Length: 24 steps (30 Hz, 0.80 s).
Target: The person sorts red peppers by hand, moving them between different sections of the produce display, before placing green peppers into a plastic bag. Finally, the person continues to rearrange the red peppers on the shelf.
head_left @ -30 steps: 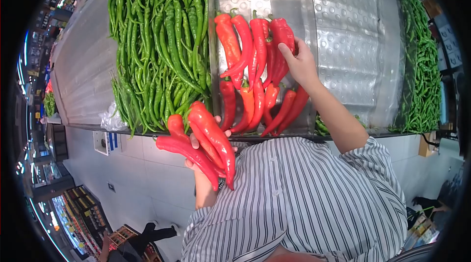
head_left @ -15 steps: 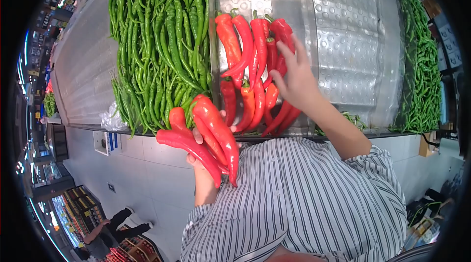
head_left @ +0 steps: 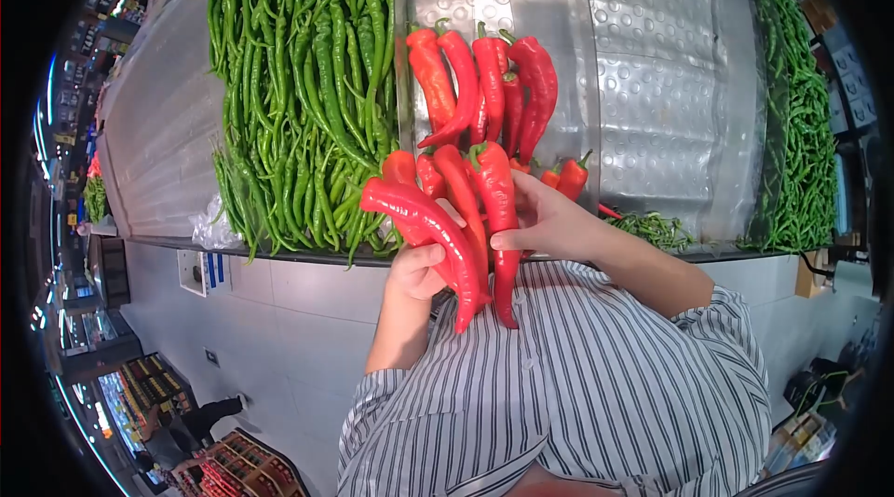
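A bunch of long red peppers (head_left: 424, 208) is in my left hand (head_left: 419, 271), whose thumb presses across the front one while the other fingers are mostly hidden behind. My right hand (head_left: 545, 222) pinches another red pepper (head_left: 500, 199) between thumb and fingers, against the right side of the bunch. Both hands are just above the front edge of the display, before my striped shirt. Beyond them, more red peppers (head_left: 538, 92) lie in a row on the metal shelf (head_left: 652, 96). Two orange-red pepper ends (head_left: 574, 177) show behind my right wrist.
Long green peppers (head_left: 307, 78) are piled left of the red ones. Another green pile (head_left: 801, 124) runs along the far right. A few small green peppers (head_left: 652, 229) lie at the front edge. A plastic bag (head_left: 216, 225) is at the left. Another person (head_left: 177, 436) is at the lower left.
My left hand has moved right and up with its peppers. My right hand has come down from the row to the bunch and now grips a pepper there. The other person has shifted.
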Motion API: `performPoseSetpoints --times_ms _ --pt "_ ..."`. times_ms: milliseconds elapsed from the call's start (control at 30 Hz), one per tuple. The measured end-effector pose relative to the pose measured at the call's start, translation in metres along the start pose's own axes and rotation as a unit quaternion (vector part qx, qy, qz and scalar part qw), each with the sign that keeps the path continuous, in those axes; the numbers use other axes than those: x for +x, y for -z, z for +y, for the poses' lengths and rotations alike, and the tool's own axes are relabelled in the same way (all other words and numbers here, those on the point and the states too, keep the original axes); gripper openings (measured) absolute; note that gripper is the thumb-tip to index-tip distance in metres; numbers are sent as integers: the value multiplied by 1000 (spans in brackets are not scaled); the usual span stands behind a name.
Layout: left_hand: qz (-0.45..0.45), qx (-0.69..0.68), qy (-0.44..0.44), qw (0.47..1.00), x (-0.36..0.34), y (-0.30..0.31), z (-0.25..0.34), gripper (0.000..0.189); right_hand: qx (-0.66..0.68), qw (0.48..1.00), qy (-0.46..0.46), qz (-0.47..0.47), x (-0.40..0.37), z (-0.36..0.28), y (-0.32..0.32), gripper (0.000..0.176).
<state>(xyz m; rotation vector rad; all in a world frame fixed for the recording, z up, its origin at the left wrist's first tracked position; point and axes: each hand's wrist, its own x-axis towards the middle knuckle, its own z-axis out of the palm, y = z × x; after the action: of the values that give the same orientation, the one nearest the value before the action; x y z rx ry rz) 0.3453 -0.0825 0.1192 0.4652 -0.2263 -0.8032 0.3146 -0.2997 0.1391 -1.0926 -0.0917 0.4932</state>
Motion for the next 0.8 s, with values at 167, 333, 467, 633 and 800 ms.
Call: performPoseSetpoints --times_ms 167,333,467,633,800 --pt "-14 -13 7 1000 10 -19 -3 41 -45 998 15 36 -15 -34 2 86" --pt "13 -17 -12 1000 0 0 2 41 -383 900 50 203 -18 -92 26 92" --pt "14 0 -13 1000 -5 4 5 42 -640 710 131 261 12 -109 71 90" --pt "-13 11 -6 1000 -8 2 3 43 -737 607 43 294 44 -109 92 80" --pt "-23 17 -12 1000 -12 0 5 41 -779 533 -101 314 73 -100 92 71"
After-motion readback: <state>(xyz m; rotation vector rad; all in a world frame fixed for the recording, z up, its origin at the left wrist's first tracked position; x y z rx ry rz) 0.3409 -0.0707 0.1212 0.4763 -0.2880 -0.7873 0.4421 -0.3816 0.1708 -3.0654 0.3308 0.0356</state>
